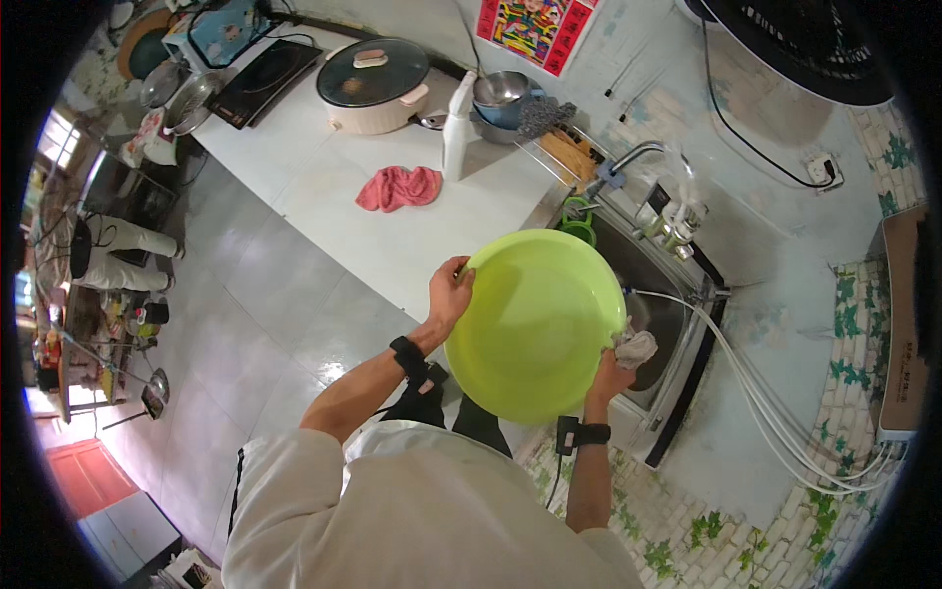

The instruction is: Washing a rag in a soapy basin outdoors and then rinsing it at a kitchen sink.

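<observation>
A large lime-green plastic basin [536,324] is held up in front of me, partly over the metal sink [659,361]. My left hand [450,292] grips its rim on the left. At the lower right, my right hand [609,377] is at the rim, with a crumpled pale cloth [634,348] by its fingers. Whether the basin holds water I cannot tell. A red cloth [399,188] lies on the white counter [331,199] beside a white spray bottle [455,132].
A lidded electric pan [373,88] and an induction cooktop [265,82] stand on the counter. Nested bowls [503,99] sit near the wall. The faucet [673,224] and white hoses [736,361] are at the right. Another person's legs [125,254] show at far left.
</observation>
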The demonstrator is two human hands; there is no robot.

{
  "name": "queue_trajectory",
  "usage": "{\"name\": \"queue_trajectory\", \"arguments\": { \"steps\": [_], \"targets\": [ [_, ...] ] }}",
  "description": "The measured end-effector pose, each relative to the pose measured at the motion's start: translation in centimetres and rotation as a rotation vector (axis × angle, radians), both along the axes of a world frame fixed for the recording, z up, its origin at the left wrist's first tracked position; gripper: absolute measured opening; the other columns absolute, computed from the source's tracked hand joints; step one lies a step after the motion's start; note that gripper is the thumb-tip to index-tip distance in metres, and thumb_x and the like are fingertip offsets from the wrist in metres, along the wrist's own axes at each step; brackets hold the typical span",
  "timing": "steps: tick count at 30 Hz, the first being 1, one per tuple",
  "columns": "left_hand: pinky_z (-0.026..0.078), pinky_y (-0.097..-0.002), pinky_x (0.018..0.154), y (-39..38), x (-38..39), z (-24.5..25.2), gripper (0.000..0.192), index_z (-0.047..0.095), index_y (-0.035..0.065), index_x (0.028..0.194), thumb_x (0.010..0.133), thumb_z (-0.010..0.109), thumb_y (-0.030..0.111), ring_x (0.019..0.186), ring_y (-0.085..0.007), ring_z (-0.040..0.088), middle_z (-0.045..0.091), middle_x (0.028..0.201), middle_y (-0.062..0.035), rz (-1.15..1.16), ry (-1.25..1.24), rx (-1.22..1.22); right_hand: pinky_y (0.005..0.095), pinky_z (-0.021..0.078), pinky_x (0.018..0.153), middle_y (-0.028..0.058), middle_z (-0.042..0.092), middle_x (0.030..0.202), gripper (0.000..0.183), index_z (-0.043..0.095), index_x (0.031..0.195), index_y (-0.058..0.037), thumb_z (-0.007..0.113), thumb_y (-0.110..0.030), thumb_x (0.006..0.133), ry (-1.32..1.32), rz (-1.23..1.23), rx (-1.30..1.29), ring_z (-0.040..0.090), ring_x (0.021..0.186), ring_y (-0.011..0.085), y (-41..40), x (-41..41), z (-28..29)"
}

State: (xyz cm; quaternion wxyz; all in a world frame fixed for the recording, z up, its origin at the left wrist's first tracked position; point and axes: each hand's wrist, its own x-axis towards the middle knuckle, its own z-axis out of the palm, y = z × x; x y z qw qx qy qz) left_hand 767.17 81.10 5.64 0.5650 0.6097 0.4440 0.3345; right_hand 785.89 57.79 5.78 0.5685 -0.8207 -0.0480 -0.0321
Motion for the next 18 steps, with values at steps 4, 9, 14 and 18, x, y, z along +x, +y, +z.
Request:
{"name": "queue_trajectory", "arguments": {
  "steps": [4,9,14,18],
  "targets": [
    [0.044,-0.027,0.064,2.4,-2.1,1.4,0.022,0.055,-0.0055,0.098,0.08,0.051,0.007,0.071,-0.014,0.054,0.06,0.08,-0.0097,0.074,-0.007,-0.033,0.0335,0.0417,0.061,0.0125,0.06,0.081,0.023,0.057,0.079,0.0111,0.062,-0.006,0.066,0.151,-0.013,0.06,0.052,0.067,0.0146,5.0,-3.1,4.4],
    [0.045,-0.0278,0.064,5.0,-4.5,0.6,0.024,0.056,-0.0045,0.098,0.078,0.053,0.007,0.072,-0.0158,0.057,0.061,0.081,-0.0116,0.181,0.096,0.065,0.0288,0.0444,0.065,0.0093,0.061,0.09,0.023,0.059,0.091,0.0091,0.061,-0.001,0.07,0.138,0.185,0.005,0.056,0.073,0.0132,7.5,-3.0,1.3],
    [0.046,-0.0296,0.064,8.2,-7.1,-0.6,0.024,0.057,-0.0042,0.097,0.077,0.053,0.008,0.071,-0.0186,0.058,0.062,0.082,-0.0137,0.273,0.101,0.048,0.0294,0.0449,0.065,0.0089,0.062,0.089,0.022,0.06,0.09,0.0082,0.061,-0.001,0.069,0.078,0.272,0.127,0.057,0.073,0.0143,11.4,-4.0,-0.2],
    [0.046,-0.0328,0.07,9.7,-8.7,-0.8,0.025,0.06,0.0004,0.094,0.073,0.055,0.013,0.078,-0.0266,0.06,0.062,0.086,-0.0164,0.313,0.145,0.009,0.0304,0.0441,0.065,0.0092,0.061,0.091,0.024,0.058,0.09,0.0084,0.06,-0.002,0.069,0.244,0.314,0.091,0.056,0.075,0.0155,13.4,-5.0,0.8]
  ]
}}
